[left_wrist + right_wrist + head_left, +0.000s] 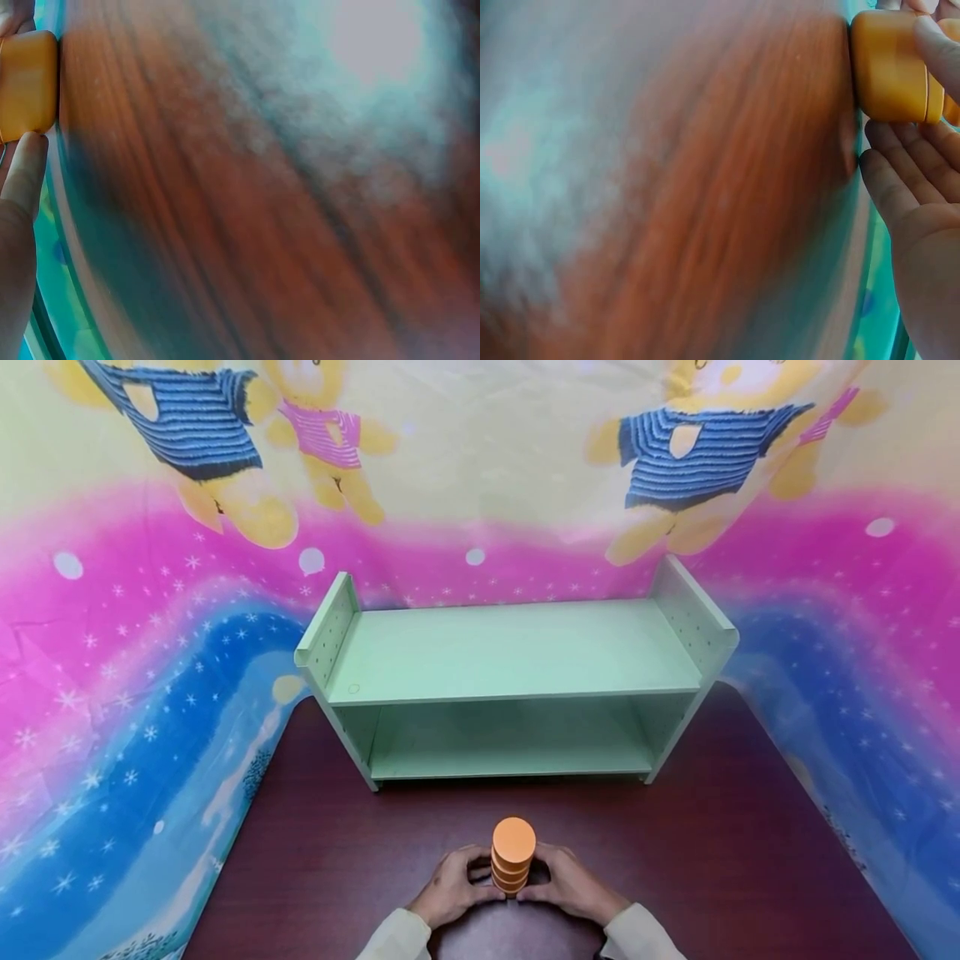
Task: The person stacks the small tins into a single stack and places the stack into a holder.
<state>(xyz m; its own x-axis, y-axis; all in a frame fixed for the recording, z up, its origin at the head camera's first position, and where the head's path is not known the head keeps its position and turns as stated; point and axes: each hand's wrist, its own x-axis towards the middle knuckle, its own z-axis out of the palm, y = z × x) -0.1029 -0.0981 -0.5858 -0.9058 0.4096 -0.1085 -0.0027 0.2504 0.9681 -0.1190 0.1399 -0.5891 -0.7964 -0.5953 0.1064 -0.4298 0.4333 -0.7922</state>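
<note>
An orange ribbed cylinder (513, 842) (30, 86) (889, 67) stands upright on the table before the shelf. Grooves round its side make it look like a stack of round containers, though the exact kind is unclear. From its left side my left hand (450, 887) holds it low down, thumb at the front. My right hand (576, 887) grips it from the opposite side; in the right wrist view its thumb lies across the orange wall and the fingers reach round the other side. Part of the lower body is hidden by both hands.
A pale green two-tier shelf (495, 652) with raised side panels stands at the back of the dark red-brown table (750, 860). Behind and beside the table hangs a printed cloth (480, 485) with bears and snowflakes.
</note>
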